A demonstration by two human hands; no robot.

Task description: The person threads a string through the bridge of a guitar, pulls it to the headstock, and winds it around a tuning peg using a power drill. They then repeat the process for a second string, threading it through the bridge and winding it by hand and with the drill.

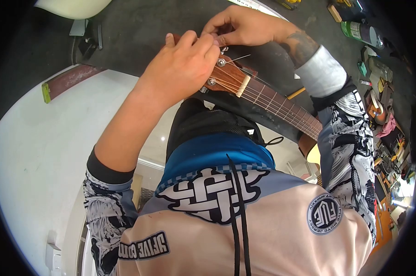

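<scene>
An acoustic guitar's headstock (231,76) lies under my hands, with its neck (286,110) running down to the right. My left hand (182,64) is wrapped over the end of the headstock, its fingers bent and hiding most of the tuners there. Touching it from the upper right, my right hand (240,27) has its thumb and index finger pinched together near a tuning peg (224,49). What sits in that pinch is hidden. A loose string end (242,58) sticks out beside a string post (221,62). The pale nut (243,86) shows below, with strings across it.
A dark work surface (139,27) extends beneath the hands. A reddish bar with a green end (72,82) lies at left over a white surface (37,147). A green-labelled can (357,32) stands at upper right, above cluttered tools. The guitar's body (311,149) is partly hidden by my right sleeve.
</scene>
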